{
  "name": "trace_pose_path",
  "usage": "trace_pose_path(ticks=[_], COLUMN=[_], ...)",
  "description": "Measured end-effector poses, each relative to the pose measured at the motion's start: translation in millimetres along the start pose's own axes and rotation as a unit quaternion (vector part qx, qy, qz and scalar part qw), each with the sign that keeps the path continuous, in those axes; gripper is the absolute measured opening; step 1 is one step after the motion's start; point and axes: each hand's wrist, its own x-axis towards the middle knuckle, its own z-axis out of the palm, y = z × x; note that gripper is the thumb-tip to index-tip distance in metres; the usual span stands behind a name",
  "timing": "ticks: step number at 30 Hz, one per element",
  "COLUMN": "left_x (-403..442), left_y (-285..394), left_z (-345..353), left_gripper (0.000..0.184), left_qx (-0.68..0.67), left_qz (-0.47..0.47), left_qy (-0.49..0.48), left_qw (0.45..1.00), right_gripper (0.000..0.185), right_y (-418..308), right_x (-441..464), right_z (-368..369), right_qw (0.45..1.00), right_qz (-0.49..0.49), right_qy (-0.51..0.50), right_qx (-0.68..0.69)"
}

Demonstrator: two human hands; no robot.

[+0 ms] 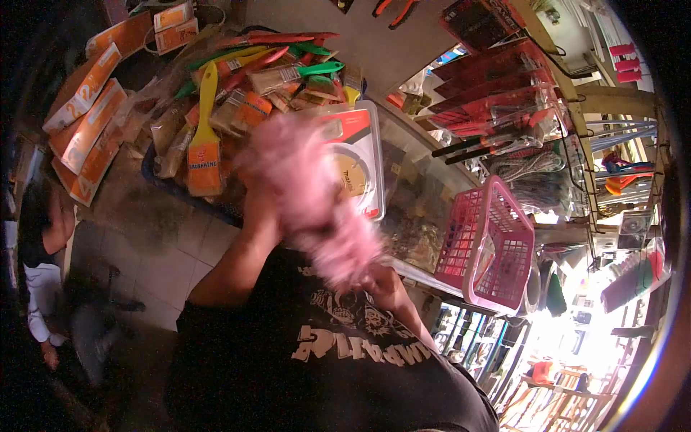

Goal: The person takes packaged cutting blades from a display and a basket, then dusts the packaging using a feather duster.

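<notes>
A crumpled pink cloth [317, 180], smeared by motion, stretches between my two hands in front of my chest. My left hand [265, 209] is closed on its upper part; the cloth and blur hide most of the fingers. At the lower end of the cloth, my right hand [383, 286] grips it close to my black shirt [288, 360]. Behind the cloth lies a flat package [371, 155] with a red and white card and a round disc, partly covered. Paintbrushes [204, 144] with yellow, green and red handles are heaped just beyond my left hand.
Orange numbered packets [90, 137] lean at the left. A pink plastic basket [486, 245] stands on the glass counter [410, 180] to the right. Red packaged goods [497, 86] hang from a rack above it. Another person's arm [57, 223] shows at the far left.
</notes>
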Motion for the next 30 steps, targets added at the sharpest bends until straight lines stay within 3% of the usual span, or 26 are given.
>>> trace_pose_path(ticks=[2,3,4,6,7,10,13,16,17,18,19,21,22,23,26,27,30], left_x=[-3.9,-5.3,-6.5,-5.4,-5.1,-3.7,-5.9,-5.5,-6.9,-1.0,4.8,1.7,-7.3,-5.9,-5.1,-4.9,-6.2], left_y=[51.6,90.5,113.1,119.1,119.1,115.1,109.7,110.2,111.7,58.0,5.1,48.7,113.9,116.7,117.6,117.3,114.7], left_z=[2.7,5.5,7.8,8.1,9.1,10.9,8.0,7.8,6.0,0.9,-4.2,4.8,7.7,7.8,7.8,9.3,13.7], left_gripper=[0.056,0.058,0.061,0.059,0.055,0.055,0.058,0.058,0.057,0.056,0.055,0.053,0.052,0.05,0.047,0.046,0.043], left_qx=[-0.219,-0.324,-0.426,-0.435,-0.439,-0.433,-0.449,-0.445,-0.409,-0.468,-0.51,-0.71,-0.426,-0.466,-0.447,-0.442,-0.426], left_qz=[-0.057,-0.082,-0.106,-0.105,-0.124,-0.125,-0.119,-0.096,-0.128,-0.122,-0.124,-0.123,-0.106,-0.082,-0.089,-0.092,-0.102], left_qy=[-0.019,-0.024,-0.029,-0.025,0.0,0.0,-0.04,-0.038,-0.008,-0.115,-0.222,-0.179,-0.011,-0.048,0.007,0.024,0.079], left_qw=[0.974,0.942,0.898,0.894,0.89,0.893,0.885,0.89,0.903,0.868,0.822,0.67,0.898,0.88,0.89,0.892,0.895], right_gripper=[0.032,0.035,0.036,0.036,0.037,0.042,0.036,0.032,0.033,0.034,0.037,0.037,0.037,0.037,0.039,0.044,0.046], right_y=[-12.3,-3.4,0.5,-5.2,-12.6,-6.4,12.1,19.4,18.4,17.2,1.0,-3.1,-3.6,-5.4,-22.7,-5.9,-0.8], right_x=[-1.3,-0.1,1.8,3.8,0.6,4.9,-2.1,-4.3,-2.9,-0.7,-0.3,-4.0,-4.8,-1.3,-2.2,5.8,5.1], right_z=[0.8,2.7,-0.7,-6.6,-9.6,-1.2,-8.4,-6.9,0.6,5.0,3.1,8.6,9.7,4.0,2.4,-2.4,-7.3], right_qw=[1.0,0.995,0.994,0.98,0.986,0.985,0.995,0.994,0.998,0.989,0.993,0.992,0.974,0.983,0.995,0.991,0.997], right_qz=[0.014,-0.053,-0.002,0.1,0.121,-0.15,0.045,0.024,-0.056,-0.134,-0.102,0.013,0.072,0.109,-0.031,-0.129,-0.067], right_qy=[-0.007,0.038,0.024,0.004,-0.017,0.023,0.049,0.026,0.027,0.029,-0.004,0.038,0.058,0.045,-0.004,-0.037,0.006], right_qx=[0.015,0.075,0.108,0.173,0.115,-0.087,0.077,0.1,0.024,-0.055,-0.064,0.116,0.205,0.139,0.095,-0.024,0.028])
